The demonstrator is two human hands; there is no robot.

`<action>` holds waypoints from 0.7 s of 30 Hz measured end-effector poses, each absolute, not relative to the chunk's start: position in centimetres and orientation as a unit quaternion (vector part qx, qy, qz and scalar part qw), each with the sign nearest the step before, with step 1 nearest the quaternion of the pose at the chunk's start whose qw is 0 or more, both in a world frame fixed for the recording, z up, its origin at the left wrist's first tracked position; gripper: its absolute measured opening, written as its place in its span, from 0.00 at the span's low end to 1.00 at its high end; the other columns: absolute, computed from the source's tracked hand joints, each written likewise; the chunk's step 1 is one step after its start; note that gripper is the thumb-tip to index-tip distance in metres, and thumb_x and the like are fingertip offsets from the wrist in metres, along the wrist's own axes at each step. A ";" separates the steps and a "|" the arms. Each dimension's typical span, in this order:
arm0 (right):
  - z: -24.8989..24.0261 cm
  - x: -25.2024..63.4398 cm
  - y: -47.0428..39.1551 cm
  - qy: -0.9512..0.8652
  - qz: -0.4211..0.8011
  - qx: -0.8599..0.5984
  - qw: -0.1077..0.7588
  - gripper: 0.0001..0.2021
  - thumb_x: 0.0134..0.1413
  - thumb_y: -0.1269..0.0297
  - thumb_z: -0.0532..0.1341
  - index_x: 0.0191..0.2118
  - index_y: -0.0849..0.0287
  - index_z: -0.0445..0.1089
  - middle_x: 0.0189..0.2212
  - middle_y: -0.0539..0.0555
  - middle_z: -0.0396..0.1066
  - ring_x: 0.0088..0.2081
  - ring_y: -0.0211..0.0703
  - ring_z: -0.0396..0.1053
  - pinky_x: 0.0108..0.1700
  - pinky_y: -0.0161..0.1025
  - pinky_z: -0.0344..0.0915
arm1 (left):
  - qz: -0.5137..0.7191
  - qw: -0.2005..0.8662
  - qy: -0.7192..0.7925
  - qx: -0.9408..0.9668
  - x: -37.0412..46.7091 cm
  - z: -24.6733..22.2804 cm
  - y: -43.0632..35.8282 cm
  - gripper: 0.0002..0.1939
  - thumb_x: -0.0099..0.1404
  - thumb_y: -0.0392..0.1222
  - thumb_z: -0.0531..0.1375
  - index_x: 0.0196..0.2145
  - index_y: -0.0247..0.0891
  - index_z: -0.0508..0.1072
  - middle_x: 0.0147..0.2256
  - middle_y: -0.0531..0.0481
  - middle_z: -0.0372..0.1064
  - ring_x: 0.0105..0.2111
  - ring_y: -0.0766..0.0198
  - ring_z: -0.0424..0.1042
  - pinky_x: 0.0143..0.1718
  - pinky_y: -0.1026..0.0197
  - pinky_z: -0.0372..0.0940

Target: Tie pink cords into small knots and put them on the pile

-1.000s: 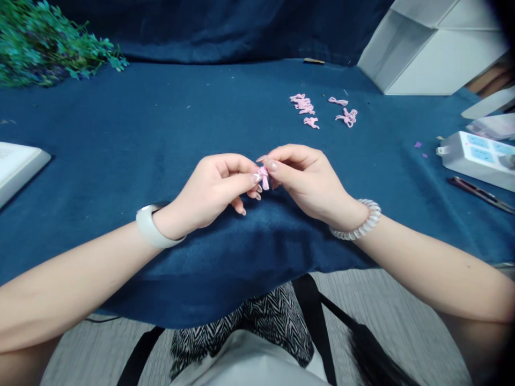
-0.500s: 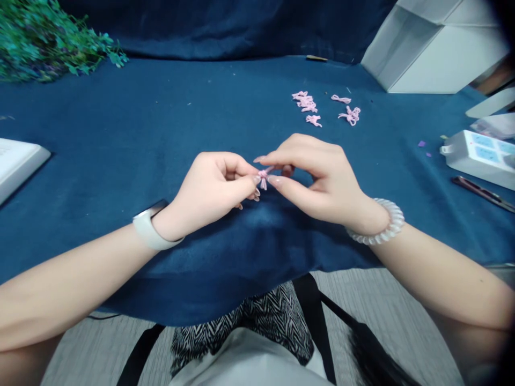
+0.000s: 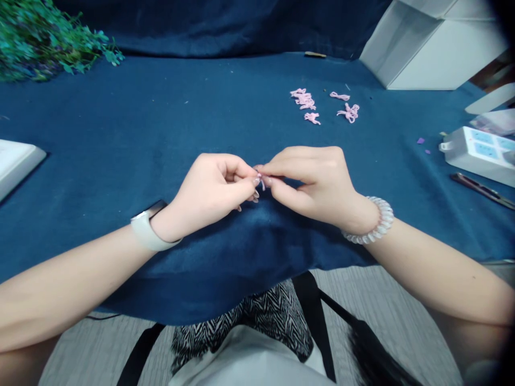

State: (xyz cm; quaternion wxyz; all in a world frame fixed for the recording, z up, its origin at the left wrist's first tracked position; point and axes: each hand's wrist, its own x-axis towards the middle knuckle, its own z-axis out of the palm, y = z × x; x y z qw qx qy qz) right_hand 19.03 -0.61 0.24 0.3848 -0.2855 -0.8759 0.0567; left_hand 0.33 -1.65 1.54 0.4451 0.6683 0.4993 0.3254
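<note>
A small knotted pink cord (image 3: 263,184) is held just above the front part of the blue cloth, mostly covered by fingertips. My left hand (image 3: 219,182) pinches it from the left between thumb and forefinger, the other fingers curled under. From the right, my right hand (image 3: 311,182) closes thumb and fingertips on the same cord. A short end hangs down between the two hands. Beyond them lie a cluster of knotted pink cord pieces (image 3: 303,99), a single piece (image 3: 312,118), a small loop (image 3: 340,96) and a looped bundle (image 3: 349,113).
Blue cloth (image 3: 132,118) covers the table. A white power strip (image 3: 478,153) and a dark craft knife or pen-like tool (image 3: 483,190) lie at the right. A white box (image 3: 426,53) stands back right, green plants (image 3: 52,40) back left, and a white flat object (image 3: 18,163) at left.
My right hand has lowered slightly and its fingers have closed in on the cord, covering more of it. My left hand keeps its pinch in nearly the same place.
</note>
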 end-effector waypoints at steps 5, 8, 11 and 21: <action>0.6 18.9 -0.7 -0.852 0.149 -0.325 0.382 0.09 0.54 0.68 0.59 0.33 0.50 0.77 0.31 0.49 0.77 0.33 0.42 0.74 0.36 0.40 0.70 | 0.325 0.468 0.497 0.655 0.3 1.6 -1.6 0.05 0.56 0.37 0.61 0.25 0.34 0.74 0.20 0.51 0.72 0.17 0.71 0.68 0.17 0.72 0.62; 0.7 18.8 -0.7 -0.839 0.188 -0.333 0.388 0.08 0.53 0.69 0.59 0.32 0.52 0.77 0.29 0.49 0.77 0.32 0.40 0.73 0.35 0.38 0.69 | 0.328 0.489 0.490 0.643 0.3 1.5 -1.5 0.04 0.55 0.36 0.61 0.25 0.34 0.74 0.20 0.51 0.72 0.17 0.71 0.68 0.17 0.71 0.63; 0.7 18.9 -0.6 -0.818 0.250 -0.333 0.396 0.07 0.52 0.69 0.61 0.35 0.55 0.76 0.31 0.50 0.76 0.32 0.39 0.72 0.35 0.36 0.69 | 0.334 0.505 0.484 0.632 0.2 1.5 -1.4 0.04 0.55 0.36 0.61 0.25 0.34 0.74 0.20 0.51 0.72 0.18 0.69 0.69 0.17 0.71 0.63; 0.9 19.4 -0.2 -0.796 0.305 -0.335 0.402 0.07 0.52 0.64 0.63 0.37 0.59 0.72 0.32 0.52 0.73 0.32 0.38 0.69 0.34 0.35 0.68 | 0.343 0.525 0.474 0.618 0.3 1.4 -1.4 0.04 0.56 0.37 0.62 0.27 0.33 0.74 0.21 0.50 0.71 0.20 0.68 0.70 0.16 0.71 0.63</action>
